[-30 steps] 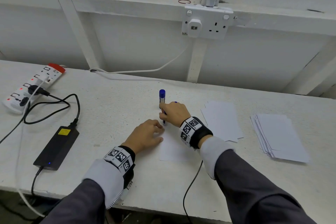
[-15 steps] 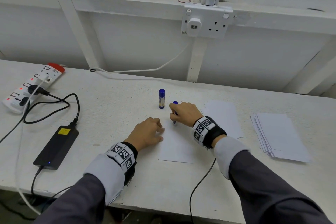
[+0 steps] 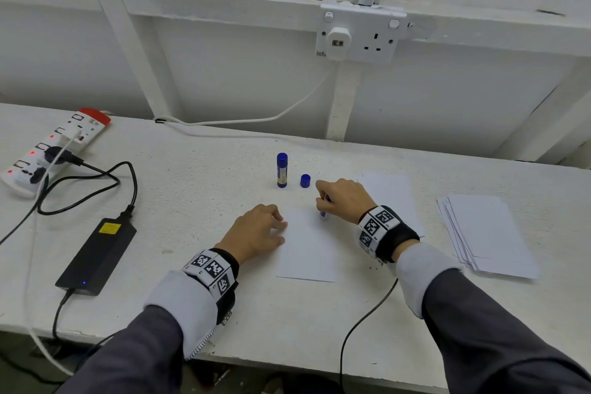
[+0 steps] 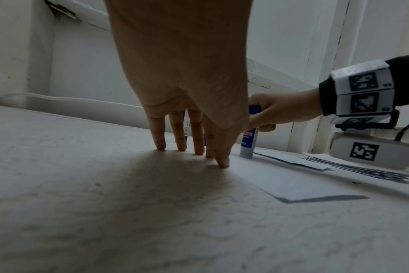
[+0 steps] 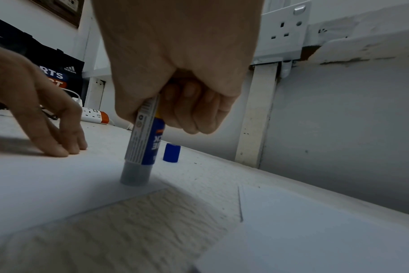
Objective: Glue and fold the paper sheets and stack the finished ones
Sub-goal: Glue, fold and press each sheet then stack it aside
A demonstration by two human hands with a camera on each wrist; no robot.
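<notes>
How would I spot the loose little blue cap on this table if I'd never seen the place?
Find the double wall socket and drop straight down to the white table. Just beyond the right hand stands the blue cap, alone on the bare tabletop. It is the short stub, beside the taller capped glue stick to its left.
</notes>
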